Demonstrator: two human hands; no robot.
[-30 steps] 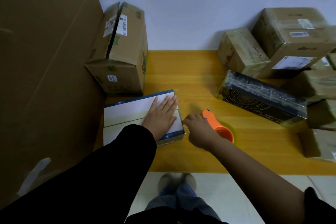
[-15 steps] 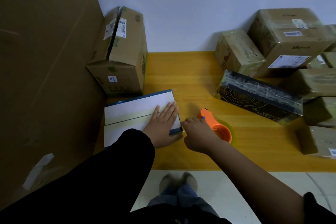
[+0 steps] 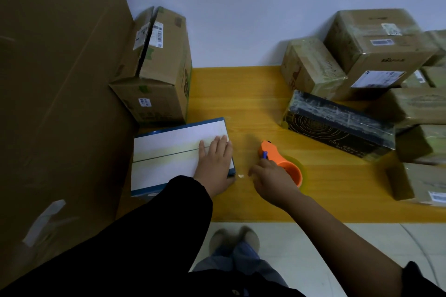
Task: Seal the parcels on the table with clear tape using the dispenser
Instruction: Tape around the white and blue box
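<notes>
A flat white parcel with blue edges (image 3: 169, 154) lies on the yellow wooden table (image 3: 241, 94), a strip of clear tape running along its top seam. My left hand (image 3: 214, 166) presses flat on the parcel's right end, fingers straight. The orange tape dispenser (image 3: 277, 159) with its clear roll rests on the table just right of the parcel. My right hand (image 3: 272, 178) grips the dispenser from the near side, fingers curled against its body, a small gap away from the parcel's corner.
A tall brown carton (image 3: 156, 67) stands behind the parcel. A large cardboard sheet (image 3: 55, 103) walls off the left. A black box (image 3: 337, 125) and several taped brown parcels (image 3: 376, 48) fill the right side. The table's front edge is close to my legs.
My left hand slid toward the parcel's near right corner. My right hand and the dispenser drew slightly away from the parcel's edge, to the right.
</notes>
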